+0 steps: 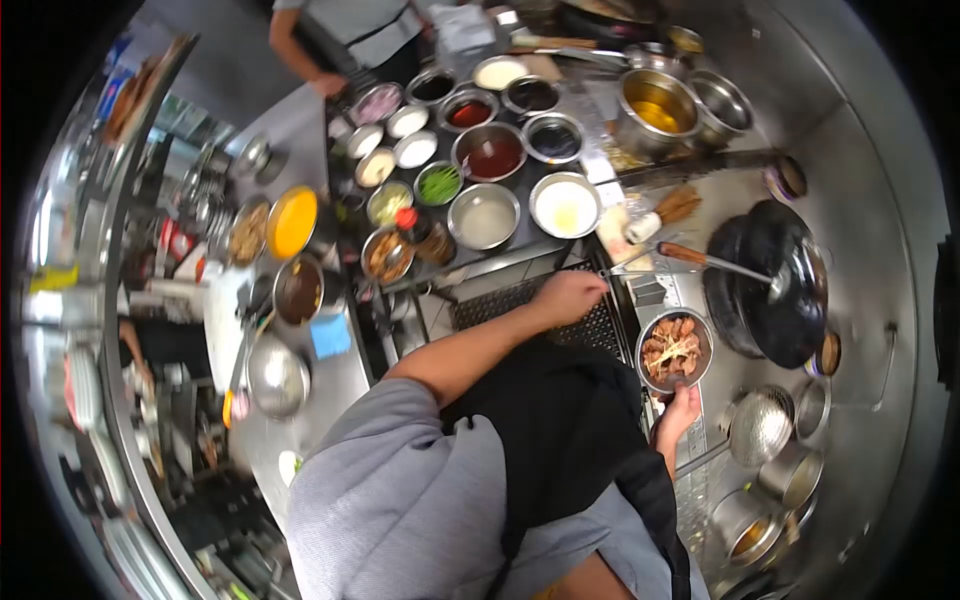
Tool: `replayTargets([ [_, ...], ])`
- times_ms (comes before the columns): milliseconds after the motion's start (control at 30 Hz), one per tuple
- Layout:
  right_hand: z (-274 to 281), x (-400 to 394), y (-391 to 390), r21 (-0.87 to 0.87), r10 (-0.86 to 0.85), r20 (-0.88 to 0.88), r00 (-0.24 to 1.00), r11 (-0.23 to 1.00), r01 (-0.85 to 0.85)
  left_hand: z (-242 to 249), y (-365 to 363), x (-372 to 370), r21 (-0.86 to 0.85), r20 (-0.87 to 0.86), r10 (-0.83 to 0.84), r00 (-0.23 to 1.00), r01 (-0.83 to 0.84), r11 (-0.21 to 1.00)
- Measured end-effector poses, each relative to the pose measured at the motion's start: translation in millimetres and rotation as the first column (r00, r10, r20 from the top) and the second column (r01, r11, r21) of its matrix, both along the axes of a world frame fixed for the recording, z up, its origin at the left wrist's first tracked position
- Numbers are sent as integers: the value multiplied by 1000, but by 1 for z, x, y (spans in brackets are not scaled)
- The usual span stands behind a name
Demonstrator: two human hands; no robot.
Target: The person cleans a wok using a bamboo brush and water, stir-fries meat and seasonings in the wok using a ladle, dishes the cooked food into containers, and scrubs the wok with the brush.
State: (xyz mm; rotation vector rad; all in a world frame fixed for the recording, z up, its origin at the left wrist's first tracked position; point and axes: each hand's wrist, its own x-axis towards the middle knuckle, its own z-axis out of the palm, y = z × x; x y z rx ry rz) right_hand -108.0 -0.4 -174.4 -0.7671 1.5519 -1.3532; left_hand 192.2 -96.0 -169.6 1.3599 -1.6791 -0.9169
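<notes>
My right hand (680,412) grips the near rim of a round metal bowl (640,362), thumb over the edge. Browned pieces of meat (660,357) with pale thin strips on top fill the bowl. My left hand (572,299) is closed, its arm stretched out above the floor mat (495,300). Its fingertips come close to the end of a thin metal rod (625,264); what the fingers hold, if anything, is hidden. Beyond, a wooden-handled ladle (683,253) reaches over a black wok (795,300).
Several bowls of sauces and chopped ingredients crowd the counter, including a red sauce (490,155) and a bottle with a red cap (430,240). Metal pots (655,105) stand by the stove, and a perforated strainer (760,430) lies near my right side. Another person (355,30) stands at the far counter.
</notes>
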Motion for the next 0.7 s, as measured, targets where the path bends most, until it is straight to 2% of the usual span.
replayTargets([
  [33,2,2,-14,-12,81,9,997,997,-81,-27,25,21,254,-49,134,990,-118,960],
  [67,14,5,-22,64,135,45,990,988,-138,-27,51,47,441,-130,322,938,-236,866],
  [100,-15,-2,-32,79,256,-18,967,964,-253,-48,80,75,533,-239,519,821,-335,777],
  [167,-16,26,-49,47,387,54,921,920,-389,-43,133,126,656,-169,835,524,-572,492],
  [200,-26,36,-56,54,487,-33,873,873,-484,-47,156,150,649,-235,908,347,-639,412],
  [233,-4,60,-60,110,529,-9,849,844,-525,-53,174,173,649,-298,941,160,-689,323],
  [267,-7,79,-64,100,577,9,817,812,-575,-58,187,197,675,-359,933,24,-683,278],
  [300,-1,98,-69,113,613,47,789,782,-614,-44,189,222,708,-384,918,-100,-670,223],
  [367,-16,132,-77,99,723,79,686,679,-727,-45,186,255,727,-443,858,-260,-664,174],
  [400,-16,150,-80,157,763,72,643,628,-763,-42,183,266,704,-518,811,-274,-675,221],
  [500,-19,202,-83,218,855,58,516,493,-842,-46,167,294,665,-527,812,-252,-716,210],
  [533,-13,220,-84,243,868,83,490,460,-854,-45,163,306,619,-433,888,-154,-767,169],
  [567,-15,235,-85,253,882,88,464,430,-867,-52,162,312,624,-442,882,-161,-762,174],
  [600,-15,248,-83,271,883,81,462,427,-863,-59,162,317,195,-199,970,137,-965,176],
  [633,-18,258,-83,265,880,96,466,428,-864,-67,162,321,-258,170,949,267,-917,304],
  [667,-17,266,-81,263,873,111,476,436,-861,-29,160,306,-239,200,916,347,-890,389],
  [700,-16,272,-79,261,864,128,487,444,-857,-33,159,305,-232,189,918,349,-893,387],
])
